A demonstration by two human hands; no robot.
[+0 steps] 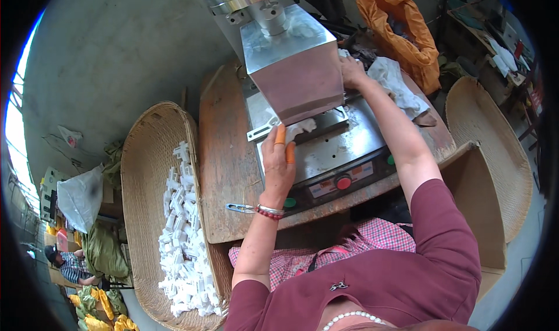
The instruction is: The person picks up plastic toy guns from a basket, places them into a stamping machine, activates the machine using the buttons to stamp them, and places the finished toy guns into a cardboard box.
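A large metal block (297, 69) hangs from the head of a benchtop press, over its flat metal bed (355, 138). My left hand (278, 162) is at the block's near left corner, with orange covers on two fingers. Those fingers are stretched and apart, beside a slotted metal bar (262, 131) and a small crumpled whitish piece (304, 125). Behind the block's right side, my right hand (351, 73) reaches in next to a white item (343, 53). The block partly hides its fingers, so I cannot tell their grip.
Left of the wooden table (227, 156) stands a woven basket (145, 156) holding white plastic parts (189, 243). A white cloth (396, 83) and an orange sack (407, 28) lie at the far right. Beyond my right arm are a cardboard box (474, 197) and another basket (495, 138).
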